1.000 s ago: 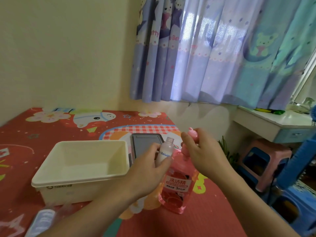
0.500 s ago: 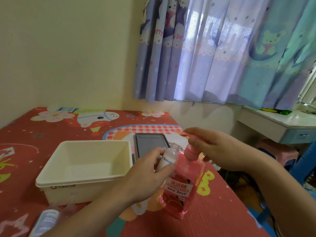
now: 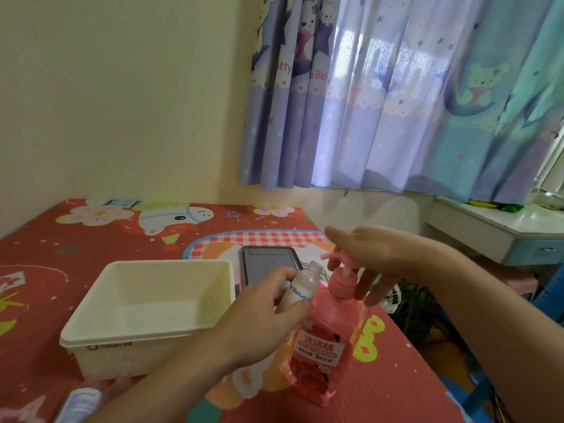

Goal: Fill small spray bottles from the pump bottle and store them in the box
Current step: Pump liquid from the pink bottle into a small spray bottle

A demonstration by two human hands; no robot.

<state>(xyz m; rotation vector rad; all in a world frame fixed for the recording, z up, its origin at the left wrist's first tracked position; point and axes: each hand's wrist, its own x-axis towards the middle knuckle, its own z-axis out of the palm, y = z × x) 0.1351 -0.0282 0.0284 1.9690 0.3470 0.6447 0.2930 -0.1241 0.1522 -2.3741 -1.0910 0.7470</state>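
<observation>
A pink pump bottle (image 3: pixel 323 349) with a red label stands upright on the red mat. My right hand (image 3: pixel 366 254) lies flat over its pump head (image 3: pixel 335 258), fingers straight and hanging down past the collar. My left hand (image 3: pixel 259 315) grips a small uncapped spray bottle (image 3: pixel 300 286), pale pink with blue lettering, held with its open neck just under the pump spout. A cream plastic box (image 3: pixel 146 312) sits to the left, nothing visible inside. Another small bottle (image 3: pixel 77 406) lies at the bottom left, partly cut off by the frame.
A dark phone (image 3: pixel 268 264) lies on the mat behind the bottles, beside the box. The red patterned mat (image 3: pixel 396 377) ends at the right, where a plant, stools and a white desk (image 3: pixel 500 227) stand below the curtains.
My right hand has flattened out over the pump head, its fingers now straight. The left hand has kept the small bottle at the spout. The view has shifted slightly left.
</observation>
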